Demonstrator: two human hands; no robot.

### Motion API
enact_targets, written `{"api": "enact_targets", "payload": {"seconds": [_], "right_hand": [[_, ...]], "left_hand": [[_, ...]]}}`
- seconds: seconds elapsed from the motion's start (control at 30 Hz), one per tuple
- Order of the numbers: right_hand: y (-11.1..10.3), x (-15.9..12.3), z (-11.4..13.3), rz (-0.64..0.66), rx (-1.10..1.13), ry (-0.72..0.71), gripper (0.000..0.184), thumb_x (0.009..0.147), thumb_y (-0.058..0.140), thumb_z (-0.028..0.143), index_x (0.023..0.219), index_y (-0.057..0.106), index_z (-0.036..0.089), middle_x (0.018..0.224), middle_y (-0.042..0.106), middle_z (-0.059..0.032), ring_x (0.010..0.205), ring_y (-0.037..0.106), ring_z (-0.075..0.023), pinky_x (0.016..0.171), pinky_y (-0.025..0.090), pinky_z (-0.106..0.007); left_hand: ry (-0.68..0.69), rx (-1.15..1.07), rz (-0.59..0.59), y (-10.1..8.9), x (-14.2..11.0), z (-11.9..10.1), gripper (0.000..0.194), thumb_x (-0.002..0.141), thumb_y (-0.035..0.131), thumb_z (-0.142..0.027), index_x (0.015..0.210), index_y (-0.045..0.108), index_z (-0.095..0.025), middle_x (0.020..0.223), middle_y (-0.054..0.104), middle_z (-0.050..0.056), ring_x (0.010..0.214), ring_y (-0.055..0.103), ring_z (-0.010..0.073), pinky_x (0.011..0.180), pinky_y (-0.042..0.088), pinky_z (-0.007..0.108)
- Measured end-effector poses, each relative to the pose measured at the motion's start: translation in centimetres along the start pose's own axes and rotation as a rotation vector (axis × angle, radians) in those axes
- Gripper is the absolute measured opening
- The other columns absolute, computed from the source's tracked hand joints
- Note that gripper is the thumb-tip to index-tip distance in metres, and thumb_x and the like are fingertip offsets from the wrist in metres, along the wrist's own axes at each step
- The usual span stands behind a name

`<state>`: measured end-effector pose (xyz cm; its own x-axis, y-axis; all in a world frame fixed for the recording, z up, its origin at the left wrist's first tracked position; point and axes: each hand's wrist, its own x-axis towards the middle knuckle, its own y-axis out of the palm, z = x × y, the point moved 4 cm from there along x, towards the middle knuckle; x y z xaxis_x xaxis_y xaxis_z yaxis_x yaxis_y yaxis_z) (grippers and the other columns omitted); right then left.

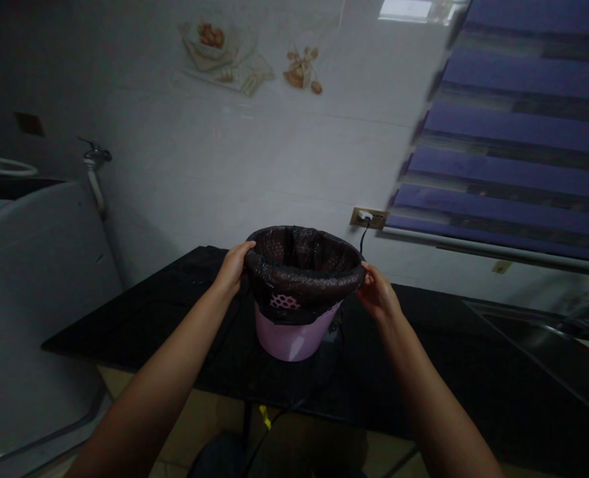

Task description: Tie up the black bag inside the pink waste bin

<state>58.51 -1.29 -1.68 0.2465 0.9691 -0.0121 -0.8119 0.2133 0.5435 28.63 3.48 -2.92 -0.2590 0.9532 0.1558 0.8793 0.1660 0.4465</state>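
Note:
A pink trash can [290,340] with a perforated upper wall stands on the dark countertop. It is lined with a black trash bag [304,279], whose edge is folded down over the outside of the rim. My left hand [233,267] grips the bag-covered rim on the left, thumb on top. On the opposite side my right hand [376,289] pinches the bag's edge at the rim. The fingers of both hands are partly hidden behind the can. Inside, the bag lies loosely against the wall; the bottom of the can is out of sight.
The black countertop [165,318] runs across the view, with a metal sink [538,332] at the right. A washing machine [35,285] stands left, near a wall tap [96,155]. Behind are a plugged socket [368,218] and a purple blind [513,126]. A yellow-tagged cord [265,417] hangs in front.

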Motion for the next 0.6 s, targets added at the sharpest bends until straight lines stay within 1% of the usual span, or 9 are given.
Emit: {"api": "enact_targets", "payload": {"seconds": [0.13,0.23,0.37,0.43,0.53,0.6], "right_hand": [[-0.10,0.21,-0.09,0.027,-0.002,-0.010,0.029,0.061,0.071,0.020,0.054,0.043,0.018,0.047,0.047,0.0042,0.043,0.039,-0.0058,0.044,0.037,-0.019],[-0.31,0.52,-0.17,0.056,-0.033,-0.025,0.026,0.062,0.072,0.023,0.058,0.047,0.018,0.049,0.048,0.0031,0.047,0.043,-0.0075,0.046,0.038,-0.021],[-0.57,0.77,-0.26,0.054,-0.048,-0.027,0.024,0.064,0.072,0.024,0.060,0.049,0.018,0.050,0.048,0.0030,0.047,0.043,-0.0077,0.047,0.039,-0.022],[-0.54,0.67,-0.25,0.052,-0.037,-0.023,0.025,0.065,0.071,0.023,0.059,0.048,0.019,0.048,0.046,0.0035,0.047,0.042,-0.0077,0.047,0.039,-0.022],[-0.39,0.29,-0.14,0.030,0.009,-0.012,0.028,0.065,0.071,0.020,0.056,0.044,0.018,0.044,0.039,0.0051,0.045,0.040,-0.0071,0.047,0.038,-0.021],[-0.19,0.02,-0.07,0.029,0.023,-0.002,0.028,0.065,0.070,0.019,0.055,0.044,0.018,0.044,0.038,0.0053,0.045,0.039,-0.0067,0.046,0.037,-0.021]], "left_hand": [[0.005,-0.018,0.009,0.08,-0.03,-0.03,0.027,0.054,0.072,-0.036,0.069,0.061,-0.016,0.066,0.058,-0.001,0.061,0.052,0.0135,0.056,0.040,0.023],[0.003,-0.009,-0.003,0.07,0.05,0.13,0.026,0.055,0.071,-0.036,0.069,0.061,-0.016,0.066,0.058,0.000,0.060,0.052,0.0142,0.055,0.040,0.024],[0.006,0.009,-0.025,0.01,0.00,0.17,0.026,0.057,0.070,-0.037,0.069,0.060,-0.017,0.065,0.058,0.000,0.060,0.053,0.0143,0.055,0.040,0.025],[0.007,0.003,-0.020,0.01,-0.07,0.12,0.025,0.057,0.070,-0.037,0.068,0.060,-0.016,0.066,0.058,0.001,0.061,0.053,0.0144,0.056,0.041,0.024],[0.004,-0.015,-0.016,-0.01,-0.14,0.03,0.023,0.058,0.070,-0.035,0.068,0.062,-0.016,0.068,0.059,0.001,0.063,0.053,0.0142,0.056,0.042,0.024],[-0.002,-0.019,-0.023,-0.05,-0.17,0.01,0.022,0.058,0.070,-0.034,0.068,0.062,-0.016,0.068,0.059,0.001,0.062,0.053,0.0138,0.055,0.043,0.023]]}}
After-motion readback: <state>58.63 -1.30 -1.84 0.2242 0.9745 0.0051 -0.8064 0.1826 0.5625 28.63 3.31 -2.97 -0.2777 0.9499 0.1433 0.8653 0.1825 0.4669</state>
